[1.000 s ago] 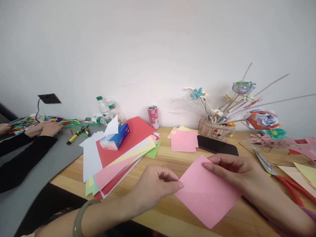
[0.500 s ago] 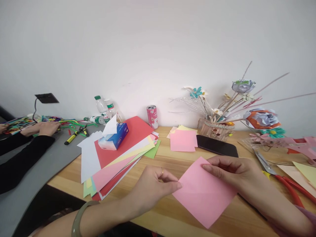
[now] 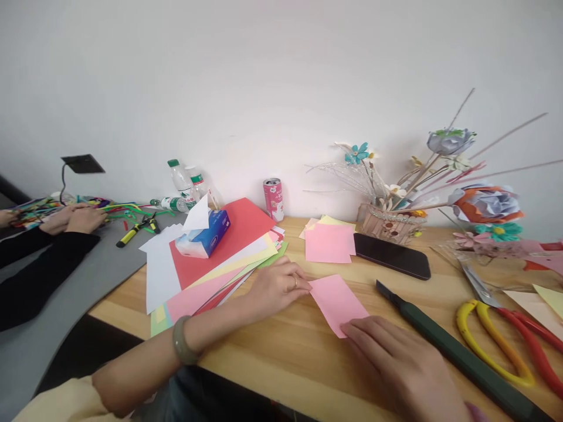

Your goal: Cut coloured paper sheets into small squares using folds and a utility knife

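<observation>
1. Pressing a folded pink paper (image 3: 336, 296) flat on the wooden table (image 3: 281, 357), we pin its far corner with the left hand (image 3: 277, 284), fingers curled down on it, while the right hand (image 3: 396, 363) lies open and flat on its near edge.
2. To crease well, in our judgement, we should keep the edges matched and run a fingertip along the fold from 6 toward 12 o'clock.
3. Counted: one folded sheet in hand; one stack of small squares (image 3: 329, 241) at 12 o'clock; one phone (image 3: 393, 256); one craft knife (image 3: 457, 354) at 3 o'clock; one pair of scissors (image 3: 505, 337); one pink can (image 3: 273, 199); one tissue box (image 3: 204, 235); three water bottles (image 3: 181, 179) at 10 o'clock.
</observation>
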{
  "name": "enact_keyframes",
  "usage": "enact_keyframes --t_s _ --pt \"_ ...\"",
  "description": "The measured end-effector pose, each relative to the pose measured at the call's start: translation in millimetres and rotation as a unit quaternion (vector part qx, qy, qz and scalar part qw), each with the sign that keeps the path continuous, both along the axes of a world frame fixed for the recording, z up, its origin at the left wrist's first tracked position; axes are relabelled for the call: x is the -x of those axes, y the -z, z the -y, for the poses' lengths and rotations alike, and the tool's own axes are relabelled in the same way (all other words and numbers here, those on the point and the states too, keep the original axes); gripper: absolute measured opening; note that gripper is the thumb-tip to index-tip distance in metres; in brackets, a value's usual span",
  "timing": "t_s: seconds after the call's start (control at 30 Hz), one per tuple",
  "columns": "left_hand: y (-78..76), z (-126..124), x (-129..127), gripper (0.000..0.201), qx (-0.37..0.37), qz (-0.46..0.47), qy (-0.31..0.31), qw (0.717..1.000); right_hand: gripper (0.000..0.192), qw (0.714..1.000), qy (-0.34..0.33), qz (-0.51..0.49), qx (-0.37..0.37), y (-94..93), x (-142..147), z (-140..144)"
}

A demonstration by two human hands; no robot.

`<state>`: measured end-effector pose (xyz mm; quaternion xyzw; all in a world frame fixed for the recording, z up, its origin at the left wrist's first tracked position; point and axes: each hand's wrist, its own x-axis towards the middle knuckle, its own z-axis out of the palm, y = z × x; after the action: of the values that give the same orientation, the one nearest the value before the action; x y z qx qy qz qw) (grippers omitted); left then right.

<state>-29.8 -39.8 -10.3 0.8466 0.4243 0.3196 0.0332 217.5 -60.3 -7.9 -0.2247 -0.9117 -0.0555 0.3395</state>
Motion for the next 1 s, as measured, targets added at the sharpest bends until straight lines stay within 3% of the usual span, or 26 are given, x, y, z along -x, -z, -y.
enact_keyframes --t_s 0.2,0.33,0.5,0.73,1.0 --pt "10.1 -3 10 0.024 0.026 -0.150 0.019 0.988 0.030 0.997 -0.004 0.067 0.031 12.0 16 5" --pt "12.0 3 2 0.026 0.020 -0.123 0.005 0.992 0.033 0.997 -0.017 0.067 0.032 18.6 24 14" --pt "15.0 -1 -25 0.032 0.012 -0.076 0.111 0.991 0.040 0.997 -0.035 0.064 0.021 16.2 16 24" --pt "17.4 -11 -50 0.037 0.042 -0.160 0.113 0.980 0.036 0.988 0.041 0.094 -0.115 10.8 -11 17" --pt "31.2 -16 -46 0.044 0.062 -0.223 0.129 0.964 0.041 0.985 0.039 0.123 -0.111 18.1 -14 14"
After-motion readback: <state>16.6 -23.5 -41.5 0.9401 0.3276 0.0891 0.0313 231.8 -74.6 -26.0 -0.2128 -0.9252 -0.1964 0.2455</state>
